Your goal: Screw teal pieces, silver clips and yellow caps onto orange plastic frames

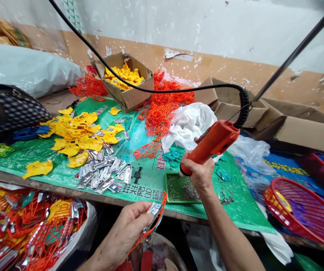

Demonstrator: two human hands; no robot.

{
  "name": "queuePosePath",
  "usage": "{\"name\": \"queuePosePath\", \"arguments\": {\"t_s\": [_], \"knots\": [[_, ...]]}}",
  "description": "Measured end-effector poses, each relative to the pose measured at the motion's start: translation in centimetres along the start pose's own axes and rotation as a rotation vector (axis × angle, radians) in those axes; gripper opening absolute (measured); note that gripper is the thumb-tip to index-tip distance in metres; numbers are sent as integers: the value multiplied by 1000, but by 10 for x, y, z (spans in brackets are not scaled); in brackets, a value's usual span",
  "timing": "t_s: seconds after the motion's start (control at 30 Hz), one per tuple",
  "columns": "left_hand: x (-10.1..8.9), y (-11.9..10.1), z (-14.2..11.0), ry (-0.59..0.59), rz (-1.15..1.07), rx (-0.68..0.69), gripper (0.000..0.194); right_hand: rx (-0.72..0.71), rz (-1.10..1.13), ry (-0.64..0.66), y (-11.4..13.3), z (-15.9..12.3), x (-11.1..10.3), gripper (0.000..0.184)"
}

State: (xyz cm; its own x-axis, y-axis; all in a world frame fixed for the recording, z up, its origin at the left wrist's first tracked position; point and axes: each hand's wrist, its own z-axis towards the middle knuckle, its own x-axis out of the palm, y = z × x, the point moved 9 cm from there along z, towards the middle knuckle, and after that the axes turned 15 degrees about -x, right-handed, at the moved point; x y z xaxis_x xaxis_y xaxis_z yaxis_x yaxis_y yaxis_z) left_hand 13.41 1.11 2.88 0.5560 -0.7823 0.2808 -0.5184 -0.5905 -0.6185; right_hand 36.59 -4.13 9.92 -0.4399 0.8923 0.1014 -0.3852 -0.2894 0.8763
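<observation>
In my left hand (128, 227) a shiny metal plate (154, 209) is pinched together with an orange plastic frame (164, 201), just off the table's front edge. My right hand (200, 173) is wrapped round an orange-red electric screwdriver (212, 145), tilted, its lower end above the green tray (166, 188). Small metal screws (190, 192) lie heaped in that tray's right side. Loose metal plates (102, 171) are piled on the green sheet to the left, beside yellow plastic pieces (77, 130). The screwdriver's tip is hidden from view.
A black cable (162, 91) arcs from the screwdriver across the view. Behind stand a cardboard box (135, 99) of yellow pieces and an orange frame pile (162, 109). A red basket (269, 203) sits right; a full sack (87, 229) stands lower left.
</observation>
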Motion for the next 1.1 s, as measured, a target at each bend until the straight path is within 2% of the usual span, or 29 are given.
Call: {"name": "queuePosePath", "arguments": {"t_s": [0.27, 0.6, 0.77, 0.87, 1.0, 1.1], "knots": [[0, 1, 2, -16, -14, -7, 38, 0, -22, -1, 3, -1, 0, 17], [10, 8, -8, 69, -6, -25, 25, -17, 7, 5, 3, -4, 3, 18], [8, 17, -6, 33, 3, -25, 23, -18, 34, -19, 2, 1, -2, 17], [8, 19, -3, 24, 11, -18, 17, -14, 90, -17, 16, 1, -2, 15], [10, 20, -1, 16, -2, -18, 15, 34, 283, 54, 53, -11, 9, 14], [12, 20, -2, 9, -13, -11, 15, 57, 405, 162, 84, -29, 22, 34]]}}
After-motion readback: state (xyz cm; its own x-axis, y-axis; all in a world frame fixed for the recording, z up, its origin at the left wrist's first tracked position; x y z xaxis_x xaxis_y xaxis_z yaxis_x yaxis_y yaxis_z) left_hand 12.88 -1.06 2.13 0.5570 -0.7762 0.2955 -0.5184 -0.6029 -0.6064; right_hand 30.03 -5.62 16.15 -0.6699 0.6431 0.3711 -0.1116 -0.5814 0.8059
